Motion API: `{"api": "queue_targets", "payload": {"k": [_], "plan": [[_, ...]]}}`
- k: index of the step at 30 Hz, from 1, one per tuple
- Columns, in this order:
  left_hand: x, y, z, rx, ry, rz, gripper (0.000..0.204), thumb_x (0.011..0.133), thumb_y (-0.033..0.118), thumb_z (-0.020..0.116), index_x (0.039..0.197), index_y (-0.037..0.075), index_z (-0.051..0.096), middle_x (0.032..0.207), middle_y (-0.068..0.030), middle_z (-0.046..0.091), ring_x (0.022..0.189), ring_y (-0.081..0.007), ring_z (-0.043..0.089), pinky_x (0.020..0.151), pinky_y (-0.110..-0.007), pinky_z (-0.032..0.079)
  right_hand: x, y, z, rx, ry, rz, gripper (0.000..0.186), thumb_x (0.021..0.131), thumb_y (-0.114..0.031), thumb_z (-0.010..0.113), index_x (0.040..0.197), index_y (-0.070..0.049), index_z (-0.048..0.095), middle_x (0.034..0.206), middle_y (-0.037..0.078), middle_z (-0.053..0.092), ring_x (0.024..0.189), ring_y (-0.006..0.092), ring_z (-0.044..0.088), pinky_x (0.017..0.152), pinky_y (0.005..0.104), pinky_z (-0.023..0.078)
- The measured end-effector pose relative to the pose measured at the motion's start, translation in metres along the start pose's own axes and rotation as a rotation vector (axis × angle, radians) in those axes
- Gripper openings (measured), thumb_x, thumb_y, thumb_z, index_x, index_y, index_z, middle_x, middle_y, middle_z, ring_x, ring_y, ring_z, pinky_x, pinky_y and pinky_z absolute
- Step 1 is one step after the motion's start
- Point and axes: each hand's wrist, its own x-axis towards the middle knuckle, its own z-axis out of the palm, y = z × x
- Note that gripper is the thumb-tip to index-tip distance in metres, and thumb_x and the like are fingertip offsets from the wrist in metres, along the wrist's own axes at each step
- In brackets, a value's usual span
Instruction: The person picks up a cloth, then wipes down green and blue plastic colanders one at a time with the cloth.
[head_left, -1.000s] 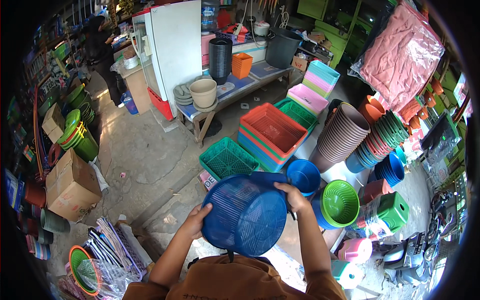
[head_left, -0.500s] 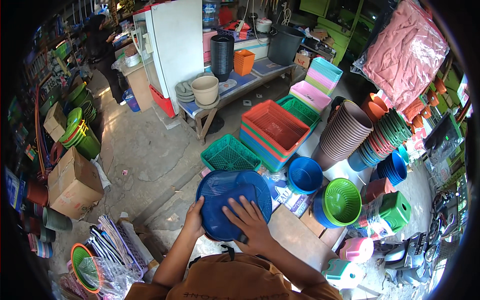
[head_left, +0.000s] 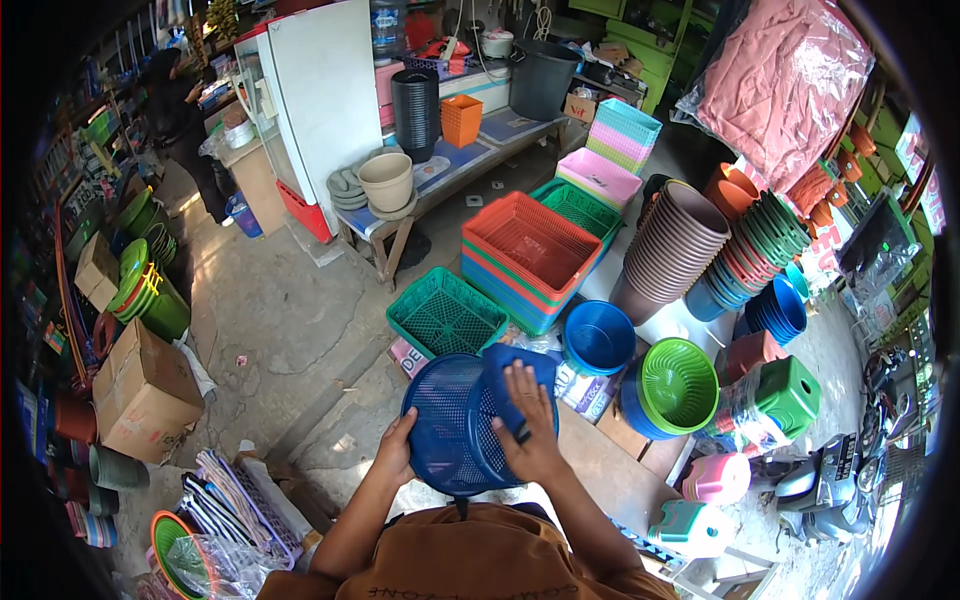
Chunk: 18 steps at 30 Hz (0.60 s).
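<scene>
I hold a round blue plastic sieve basket (head_left: 455, 420) in front of my chest. My left hand (head_left: 397, 452) grips its left rim. My right hand (head_left: 528, 432) lies flat against its inside, fingers spread, pressing a blue cloth (head_left: 522, 364) that shows at the basket's upper right edge. Just beyond the basket sits a green rectangular mesh basket (head_left: 446, 312) on the floor, and a stack of blue bowls (head_left: 598, 338) stands to the right.
A stack of orange and mixed-colour crates (head_left: 530, 252), green round baskets (head_left: 678, 385), stacked brown pots (head_left: 672, 245) and green stools (head_left: 790, 395) crowd the right. A low table (head_left: 440, 180) with pots stands ahead, cardboard boxes (head_left: 145, 390) at left. A person (head_left: 180, 110) stands at far left.
The basket came down from a raised, tilted hold. My right hand moved from its right rim onto its inner face and now presses a blue cloth there.
</scene>
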Motion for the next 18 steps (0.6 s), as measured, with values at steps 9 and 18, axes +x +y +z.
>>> {"api": "queue_targets", "payload": {"k": [9,18], "plan": [[0.018,0.002,-0.039,-0.101,0.111,0.064,0.05,0.099,0.038,0.049,0.131,-0.001,0.047,0.12,-0.0177,0.062,0.107,-0.0288,0.063,0.095,-0.044,0.05,-0.038,-0.019,0.003,0.589,-0.313,-0.033,0.052,0.091,-0.01,0.053,0.142,-0.005,0.044,0.149,0.015,0.041,0.143,0.0263,0.031,0.116,0.0423,0.019],[0.016,-0.009,-0.026,0.296,0.176,0.222,0.032,0.096,0.024,0.06,0.118,0.001,0.056,0.111,-0.0092,0.064,0.097,-0.0183,0.064,0.088,-0.035,0.053,-0.041,0.017,0.004,0.67,-0.119,0.4,0.042,0.087,0.002,0.052,0.129,0.001,0.052,0.096,0.009,0.065,0.092,0.0131,0.061,0.084,0.0262,0.047]]}}
